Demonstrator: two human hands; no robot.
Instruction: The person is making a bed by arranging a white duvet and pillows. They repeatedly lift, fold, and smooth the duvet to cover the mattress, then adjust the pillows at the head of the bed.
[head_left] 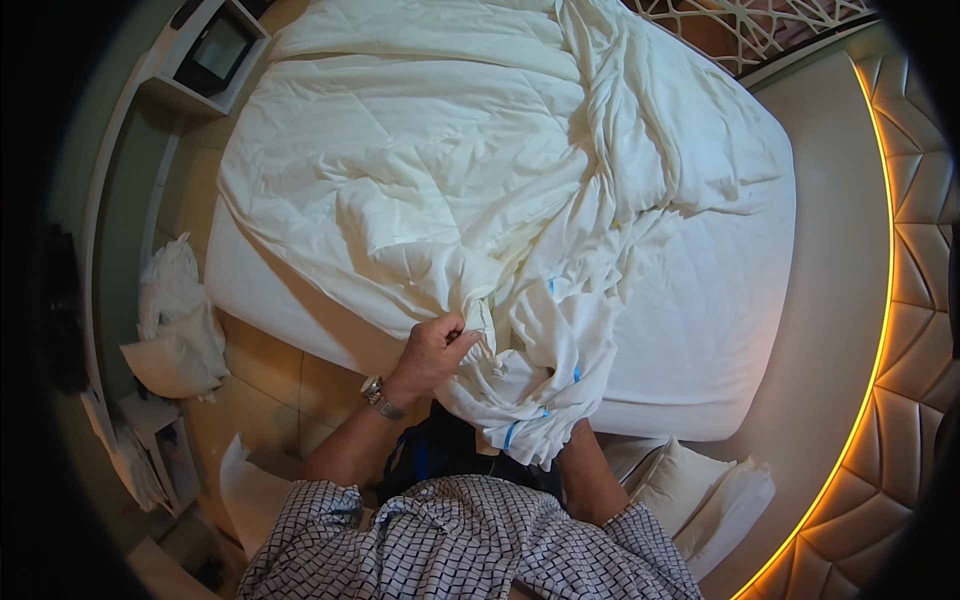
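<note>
A rumpled cream-white duvet (400,205) spreads over the bed and trails off its near edge. My left hand (436,348), with a metal watch on the wrist, is closed on a gathered fold of the duvet. Bunched beside it is a white cloth cover (560,335) with several short blue strips, hanging in front of my body. My right forearm (592,478) reaches up under this bunched cloth. The cloth hides the fingers of my right hand, so its grip cannot be made out.
The mattress (700,320) has a white fitted sheet. Pillows (685,490) lie at the lower right, near a padded headboard wall (915,330) with a glowing strip. A pillow and crumpled linen (180,345) lie on the tiled floor at left, by a wall shelf (190,80).
</note>
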